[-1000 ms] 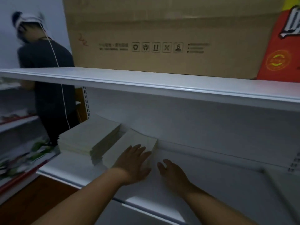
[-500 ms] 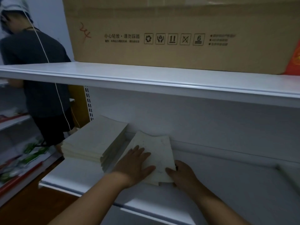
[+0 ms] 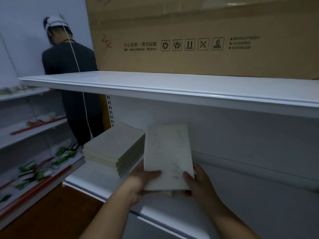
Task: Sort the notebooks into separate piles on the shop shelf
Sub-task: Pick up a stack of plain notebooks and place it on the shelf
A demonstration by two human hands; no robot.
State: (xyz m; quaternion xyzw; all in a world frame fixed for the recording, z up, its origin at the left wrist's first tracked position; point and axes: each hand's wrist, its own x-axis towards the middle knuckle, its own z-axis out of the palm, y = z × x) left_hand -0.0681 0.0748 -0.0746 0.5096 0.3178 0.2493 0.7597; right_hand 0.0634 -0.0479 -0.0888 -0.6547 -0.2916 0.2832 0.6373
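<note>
The notebook (image 3: 168, 156) has come up off the shelf (image 3: 241, 195) since 0.5 s ago, now gripped at its near corners by the left hand (image 3: 143, 180) and right hand (image 3: 198, 183), just right of the pile (image 3: 114, 147), likely bound for a 2nd pile.

White metal shop shelf (image 3: 241, 200) in front of you.
At its left end, toward the back edge, lies a stack of pale cream notebooks (image 3: 112, 147); on the upper white shelf board (image 3: 155, 83) stands a large brown cardboard box (image 3: 189, 31).
</note>
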